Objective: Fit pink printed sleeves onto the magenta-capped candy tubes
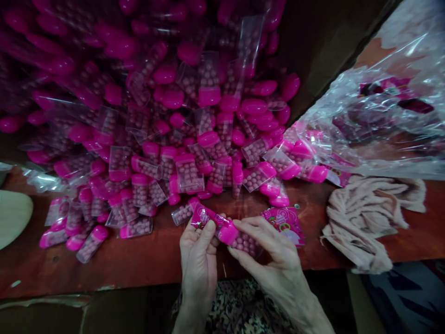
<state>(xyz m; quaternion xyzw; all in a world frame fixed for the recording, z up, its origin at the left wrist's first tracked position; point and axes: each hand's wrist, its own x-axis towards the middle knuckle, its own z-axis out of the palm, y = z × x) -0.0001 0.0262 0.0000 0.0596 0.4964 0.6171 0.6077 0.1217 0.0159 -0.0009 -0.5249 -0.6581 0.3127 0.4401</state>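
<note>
Near the table's front edge, my left hand (200, 253) pinches a printed pink sleeve wrapper (205, 217) between thumb and fingers. My right hand (274, 257) grips a clear candy container (245, 243) filled with small pink balls. Its pink cap (228, 233) points left and touches the wrapper; whether the cap is inside the wrapper's mouth I cannot tell. Flat on the table beyond my right hand lie more printed wrappers (290, 222), partly covered by that hand.
A big heap of pink-capped containers (187, 171) spills onto the red-brown table (139, 264) from a dark box (313, 51). A crumpled beige cloth (365, 218) and clear plastic film (389, 130) are at the right. A pale rounded object (12, 218) stands at the left edge.
</note>
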